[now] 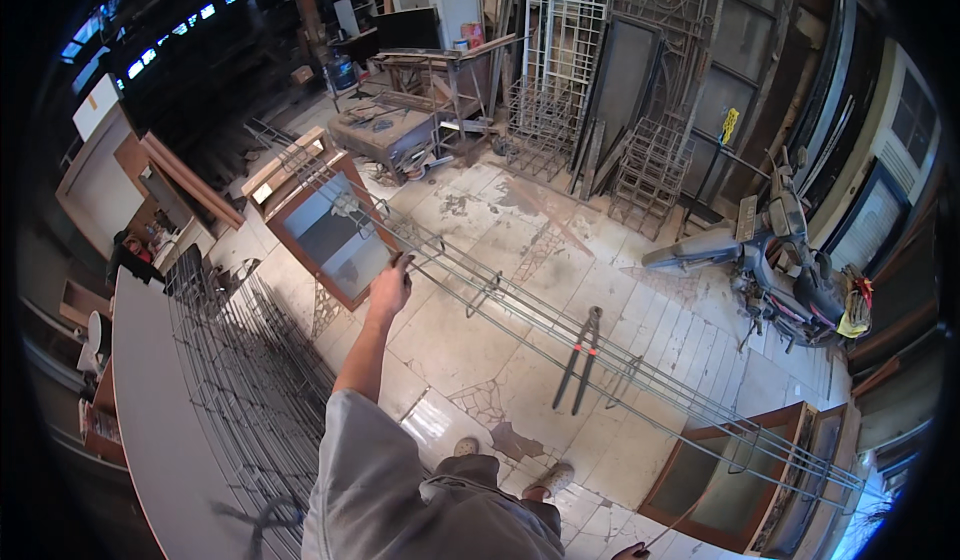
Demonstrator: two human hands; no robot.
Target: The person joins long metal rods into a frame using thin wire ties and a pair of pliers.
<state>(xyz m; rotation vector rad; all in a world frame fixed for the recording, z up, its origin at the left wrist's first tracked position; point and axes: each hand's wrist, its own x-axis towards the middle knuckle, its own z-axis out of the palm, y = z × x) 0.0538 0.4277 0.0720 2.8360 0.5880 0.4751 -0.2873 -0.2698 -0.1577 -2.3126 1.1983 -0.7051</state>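
A long cage of thin steel rods (560, 322) with square wire stirrups (484, 294) runs diagonally across the view. It rests on a wooden glazed frame (330, 222) at the far left and another wooden glazed frame (735, 480) at the near right. My left hand (391, 285), arm stretched forward, is closed around a lower rod near the left frame. At the bottom edge my right hand (631, 552) is mostly cut off; a thin wire (672, 524) sticks out of it. Bolt cutters (578, 365) with black handles lie on the floor beneath the cage.
A pile of dark steel cages (245, 370) lies left beside a pale tabletop (150, 410). A motorcycle (785, 260) stands at the right. Metal grilles (565, 40) and upright wire cages (650, 175) lean at the back, near a cluttered low workbench (385, 125). The tiled floor is broken in places.
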